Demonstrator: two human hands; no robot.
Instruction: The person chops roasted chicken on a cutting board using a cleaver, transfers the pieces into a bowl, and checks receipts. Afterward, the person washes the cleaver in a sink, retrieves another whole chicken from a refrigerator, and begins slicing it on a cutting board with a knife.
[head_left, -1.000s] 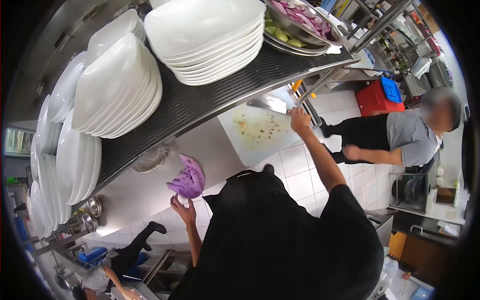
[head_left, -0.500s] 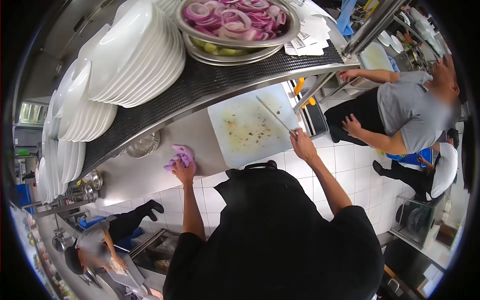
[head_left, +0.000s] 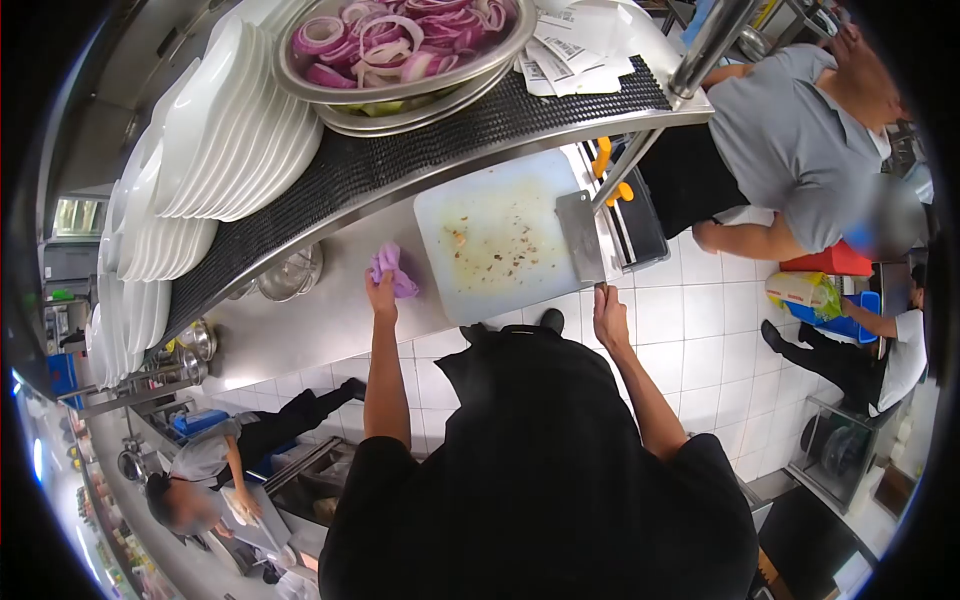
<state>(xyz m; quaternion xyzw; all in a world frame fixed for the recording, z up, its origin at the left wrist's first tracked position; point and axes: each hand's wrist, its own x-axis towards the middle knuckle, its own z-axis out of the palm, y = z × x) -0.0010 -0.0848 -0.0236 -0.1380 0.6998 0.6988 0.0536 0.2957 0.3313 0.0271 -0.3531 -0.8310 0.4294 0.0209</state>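
My right hand (head_left: pixel 611 320) is closed round the handle of a cleaver (head_left: pixel 579 238). Its broad, flat metal blade lies over the right side of a white cutting board (head_left: pixel 462 292). Brown and orange food scraps (head_left: pixel 512 246) are scattered across the board's middle. To the left of the board, my left hand (head_left: pixel 381 296) grips a crumpled purple cloth (head_left: pixel 398 272) above the steel counter (head_left: pixel 330 330).
Over the counter runs a shelf with stacked white plates (head_left: pixel 235 130), a metal bowl of sliced red onion (head_left: pixel 405 45) and paper labels (head_left: pixel 570 60). A person in grey (head_left: pixel 765 140) stands at the right. Another person (head_left: pixel 205 460) works at lower left.
The cleaver has turned from edge-on to show its broad face and moved toward the board's right edge. My left hand has lifted the cloth and shifted right. The person in grey has turned.
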